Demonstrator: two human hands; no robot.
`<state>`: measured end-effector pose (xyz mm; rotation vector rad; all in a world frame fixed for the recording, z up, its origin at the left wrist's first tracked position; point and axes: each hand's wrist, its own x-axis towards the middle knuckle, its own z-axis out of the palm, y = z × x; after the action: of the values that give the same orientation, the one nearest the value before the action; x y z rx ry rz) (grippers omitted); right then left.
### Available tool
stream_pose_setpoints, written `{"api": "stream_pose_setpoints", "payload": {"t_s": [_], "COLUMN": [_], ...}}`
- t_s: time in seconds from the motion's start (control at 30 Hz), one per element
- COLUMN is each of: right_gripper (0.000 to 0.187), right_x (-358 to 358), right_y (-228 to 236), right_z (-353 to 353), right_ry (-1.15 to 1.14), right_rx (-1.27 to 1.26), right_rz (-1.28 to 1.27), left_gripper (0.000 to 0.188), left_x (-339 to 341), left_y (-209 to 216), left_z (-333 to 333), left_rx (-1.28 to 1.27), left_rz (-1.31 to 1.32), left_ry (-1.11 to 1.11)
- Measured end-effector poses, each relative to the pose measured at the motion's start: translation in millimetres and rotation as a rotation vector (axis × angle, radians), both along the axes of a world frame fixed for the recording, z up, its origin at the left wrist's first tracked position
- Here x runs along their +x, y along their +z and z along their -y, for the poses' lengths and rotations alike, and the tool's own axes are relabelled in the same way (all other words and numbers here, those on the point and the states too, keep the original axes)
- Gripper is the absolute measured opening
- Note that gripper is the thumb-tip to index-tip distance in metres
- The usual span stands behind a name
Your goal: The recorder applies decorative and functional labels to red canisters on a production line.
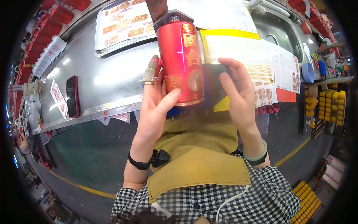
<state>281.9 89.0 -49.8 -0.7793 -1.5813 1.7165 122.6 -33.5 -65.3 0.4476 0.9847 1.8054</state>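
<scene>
A glossy red bottle [179, 59] with gold printing stands out at the middle of the head view, its base toward me. My left hand [153, 100] is closed round its lower left side, with the thumb across the front. A ribbed finger cover and a ring-like band show on one finger of that hand. To the right of the bottle, my right hand [240, 91] is apart from it, fingers spread and holding nothing. The bottle's narrow neck lies before a grey angular metal piece [186, 15]. Printed label sheets [265, 71] lie beyond my right hand.
A steel worktable [100, 80] runs across in front of me, with a phone [73, 96] and a label strip [59, 98] at its left. A metal tray [97, 41] bears printed sheets. At right are a sink [287, 33], a blue cup [308, 72] and racked yellow pieces [332, 106].
</scene>
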Motion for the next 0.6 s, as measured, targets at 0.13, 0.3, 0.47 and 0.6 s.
{"api": "stream_pose_setpoints", "payload": {"t_s": [0.13,0.3,0.47,0.6], "right_gripper": [0.030,0.030,0.029,0.028], "right_x": [-2,-1,-2,-6], "right_y": [0,-1,2,4], "right_z": [0,-3,-5,-16], "right_ry": [-0.013,-0.029,-0.002,-0.006], "right_rx": [0.059,0.113,0.061,0.226], "right_rz": [0.013,0.017,0.030,0.024], "left_gripper": [0.091,0.084,0.049,0.047], "left_x": [2,-2,-4,-1], "left_y": [-1,-21,-25,-47], "left_z": [0,7,16,13], "left_rx": [-0.068,0.070,0.008,0.088], "left_rz": [-0.207,-0.509,-1.608,-1.567], "left_ry": [0.029,0.183,0.248,0.412]}}
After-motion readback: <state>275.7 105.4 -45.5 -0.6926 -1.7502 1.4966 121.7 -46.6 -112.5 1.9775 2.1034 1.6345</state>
